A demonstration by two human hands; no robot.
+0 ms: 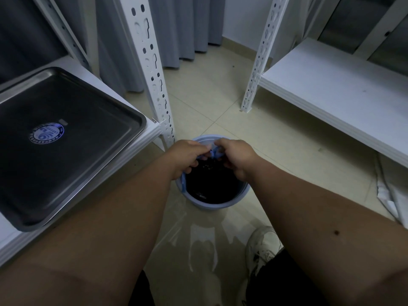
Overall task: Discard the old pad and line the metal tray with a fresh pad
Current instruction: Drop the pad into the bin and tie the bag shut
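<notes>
A bare metal tray (92,102) with a round blue sticker (46,133) lies on the white shelf at the left. Down on the floor stands a light blue bin (217,203) lined with a black bag. Both hands hover over its mouth. My left hand (187,156) and my right hand (236,157) each grip a crumpled blue pad (212,153), bunched between them above the bin. A strip of the blue pad (183,184) hangs below my left wrist. Most of the pad is hidden by my fingers.
A white perforated shelf post (152,69) rises just behind the bin. Another white shelf (331,91) runs along the right. Grey curtains hang at the back. My white shoe (262,246) is on the tiled floor at the lower right.
</notes>
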